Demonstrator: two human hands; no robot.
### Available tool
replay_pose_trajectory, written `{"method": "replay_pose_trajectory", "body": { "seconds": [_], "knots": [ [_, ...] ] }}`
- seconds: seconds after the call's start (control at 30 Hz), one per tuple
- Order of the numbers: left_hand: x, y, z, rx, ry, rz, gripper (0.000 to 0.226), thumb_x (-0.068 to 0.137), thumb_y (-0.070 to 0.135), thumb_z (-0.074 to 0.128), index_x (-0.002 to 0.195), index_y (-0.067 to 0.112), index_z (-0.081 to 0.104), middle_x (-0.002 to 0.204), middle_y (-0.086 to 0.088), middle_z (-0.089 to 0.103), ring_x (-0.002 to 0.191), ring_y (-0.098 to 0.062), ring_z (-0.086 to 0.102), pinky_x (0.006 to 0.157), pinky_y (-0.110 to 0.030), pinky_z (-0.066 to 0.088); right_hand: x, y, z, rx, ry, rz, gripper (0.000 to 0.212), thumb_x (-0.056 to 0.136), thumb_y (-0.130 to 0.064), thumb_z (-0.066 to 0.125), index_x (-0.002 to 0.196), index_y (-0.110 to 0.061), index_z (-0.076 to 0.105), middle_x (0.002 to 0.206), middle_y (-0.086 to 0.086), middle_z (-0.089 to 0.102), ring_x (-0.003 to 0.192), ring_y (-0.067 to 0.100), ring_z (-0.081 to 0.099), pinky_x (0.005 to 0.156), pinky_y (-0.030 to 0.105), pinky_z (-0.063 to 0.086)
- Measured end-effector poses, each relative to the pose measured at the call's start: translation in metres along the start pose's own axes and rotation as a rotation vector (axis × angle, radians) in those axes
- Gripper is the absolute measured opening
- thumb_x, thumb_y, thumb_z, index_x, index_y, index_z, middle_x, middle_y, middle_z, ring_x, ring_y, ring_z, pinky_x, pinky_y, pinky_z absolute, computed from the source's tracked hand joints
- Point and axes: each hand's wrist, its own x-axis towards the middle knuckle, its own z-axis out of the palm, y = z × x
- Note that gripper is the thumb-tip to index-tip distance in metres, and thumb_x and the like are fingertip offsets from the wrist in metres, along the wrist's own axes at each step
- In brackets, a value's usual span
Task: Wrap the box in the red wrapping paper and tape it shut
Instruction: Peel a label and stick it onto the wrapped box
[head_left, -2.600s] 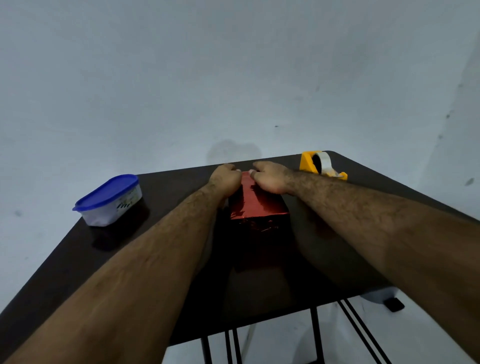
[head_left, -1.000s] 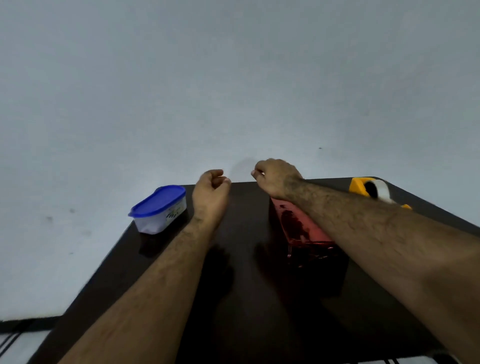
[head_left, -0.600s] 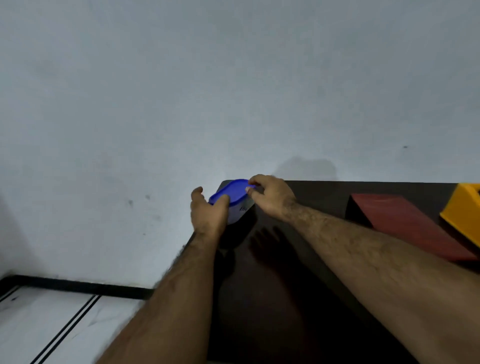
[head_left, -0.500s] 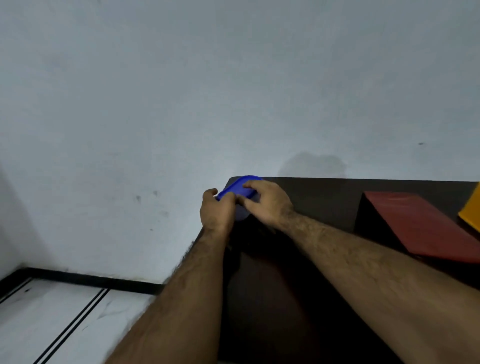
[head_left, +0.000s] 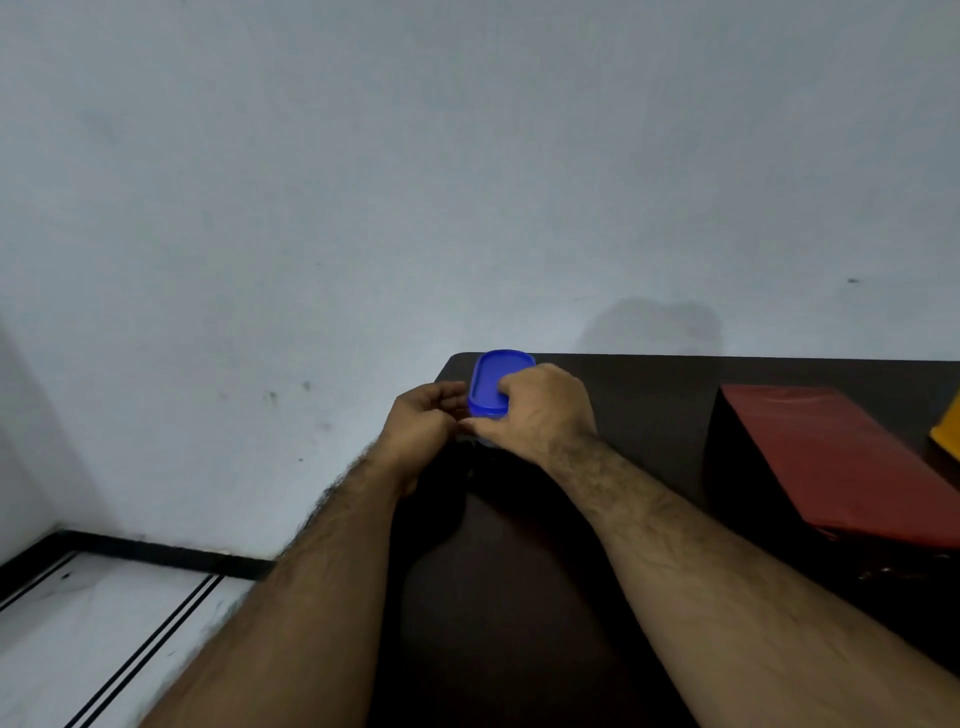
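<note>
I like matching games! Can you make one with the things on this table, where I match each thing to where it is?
Things:
1. blue lid
2. red wrapped box
3. yellow tape dispenser
4. left hand

Places:
A. only a corner shows at the right edge of the picture
B. lying on the right part of the dark table, nobody touching it
C. at the table's far left corner, under the right hand
D. just left of the container

Pairs: 1-C, 2-B, 3-A, 4-D
</note>
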Motion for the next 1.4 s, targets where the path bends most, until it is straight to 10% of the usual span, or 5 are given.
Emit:
{"method": "replay_pose_trajectory", "body": {
  "seconds": [0.33,0.57,1.03,1.17,1.4],
  "knots": [
    [0.005,-0.005,0.023,0.81,0.178,0.217,0.008,0.083,0.024,0.068,0.085,0.017,0.069,0.072,0.005,0.07,0.068,-0.016,0.065,0.058,-0.024,0.05,0.006,-0.033,-0.013,-0.322,-0.187,-0.197,0.035,0.111,-0.03,0.038,0.104,-0.015,0.069,0.068,0.001,0.044,0.073,0.024,0.054,0.061,0.033,0.05],
    [-0.005,0.0,0.026,0.645,0.194,0.12,0.051,0.059,0.059,0.084,0.099,0.03,0.069,0.087,0.013,0.075,0.08,-0.009,0.072,0.072,-0.028,0.06,0.016,-0.017,-0.035,0.161,0.027,0.251,0.055,0.111,-0.052,0.033,0.108,-0.011,0.069,0.096,0.012,0.071,0.096,0.034,0.068,0.071,0.032,0.04],
    [0.008,0.029,0.011,0.585,0.21,0.109,0.06,0.075,0.053,0.069,0.127,0.023,0.066,0.119,0.004,0.071,0.108,-0.02,0.066,0.094,-0.035,0.054,0.021,0.04,-0.043,0.646,-0.131,0.834,0.023,0.08,-0.017,0.049,0.089,-0.005,0.067,0.062,0.014,0.073,0.051,0.029,0.073,0.06,0.044,0.066],
    [0.053,0.051,0.017,0.92,0.203,0.163,0.028,0.088,0.013,0.063,0.108,0.021,0.081,0.113,0.002,0.077,0.105,-0.021,0.07,0.092,-0.031,0.058,0.024,0.043,-0.037,0.712,-0.213,0.905,0.027,0.09,-0.017,0.049,0.101,-0.001,0.068,0.063,0.018,0.073,0.054,0.029,0.074,0.056,0.04,0.065],
    [0.094,0.059,0.041,1.581,-0.107,0.009,0.046,0.089,0.051,0.069,0.127,0.024,0.065,0.128,0.003,0.067,0.123,-0.027,0.061,0.107,-0.048,0.037,0.02,0.035,-0.036,0.333,-0.348,0.798,0.026,0.085,-0.025,0.054,0.096,-0.005,0.067,0.058,0.008,0.073,0.043,0.021,0.07,0.056,0.03,0.063]
  ]
}}
